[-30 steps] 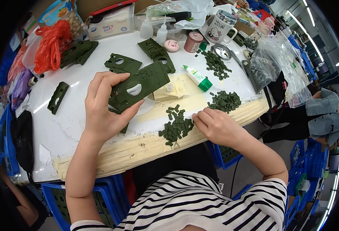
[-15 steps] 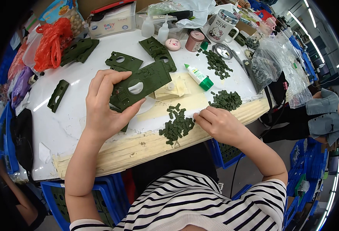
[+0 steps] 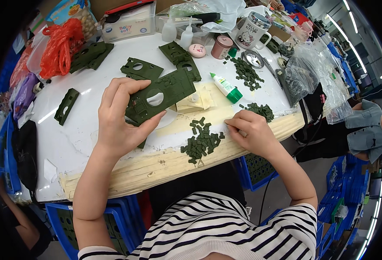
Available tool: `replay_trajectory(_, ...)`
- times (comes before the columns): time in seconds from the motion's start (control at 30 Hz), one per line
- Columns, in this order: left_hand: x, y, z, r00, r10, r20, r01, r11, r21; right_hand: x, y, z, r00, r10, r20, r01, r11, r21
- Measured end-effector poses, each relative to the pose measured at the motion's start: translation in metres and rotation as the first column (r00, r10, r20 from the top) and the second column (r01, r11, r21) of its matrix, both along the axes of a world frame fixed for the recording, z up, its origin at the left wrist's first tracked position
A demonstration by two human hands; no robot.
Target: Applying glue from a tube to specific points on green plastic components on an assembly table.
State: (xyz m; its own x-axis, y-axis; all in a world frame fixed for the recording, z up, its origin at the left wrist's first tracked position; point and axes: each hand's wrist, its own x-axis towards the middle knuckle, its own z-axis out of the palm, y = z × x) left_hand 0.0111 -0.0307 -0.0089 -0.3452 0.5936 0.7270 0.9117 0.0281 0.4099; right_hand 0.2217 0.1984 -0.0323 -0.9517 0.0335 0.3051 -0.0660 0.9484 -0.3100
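Observation:
Between the thumb and fingers of my left hand [image 3: 118,115] is a dark green plastic model panel [image 3: 173,90] with a large round hole, tilted above the table. My right hand [image 3: 252,132] is closed in a pinch near the table's front edge; whatever its fingertips hold is too small to make out. Just left of it lies a loose pile of small dark green plastic pieces [image 3: 201,143]. A second pile [image 3: 261,111] is partly hidden behind my right hand, and a third pile [image 3: 247,73] lies farther back. A glue bottle [image 3: 226,88] with a green cap rests beyond the hands.
More green model parts [image 3: 141,68] lie behind the panel, with a narrow one [image 3: 66,106] at left. A mug [image 3: 252,32], a pink tin [image 3: 221,47], squeeze bottles [image 3: 169,31] and a clear box [image 3: 129,24] line the back. Plastic bags [image 3: 306,73] crowd the right.
My right hand has moved a little right and away from the edge of the near pile, still pinched. My left hand keeps hold of the panel, nearly unmoved.

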Motion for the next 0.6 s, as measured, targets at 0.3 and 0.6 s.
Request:
replay_trajectory(0.3,-0.001,0.000,-0.001,1.000,-0.006,0.002,0.006,1.000,-0.008,-0.004,0.001,0.012,0.977,-0.070,0.202,0.113,0.972,-0.208)
replay_trajectory(0.6,0.000,0.000,0.000,0.999,-0.012,0.051,0.013,1.000,-0.012,-0.024,0.004,0.027,0.885,0.007,0.465,0.131,0.956,-0.264)
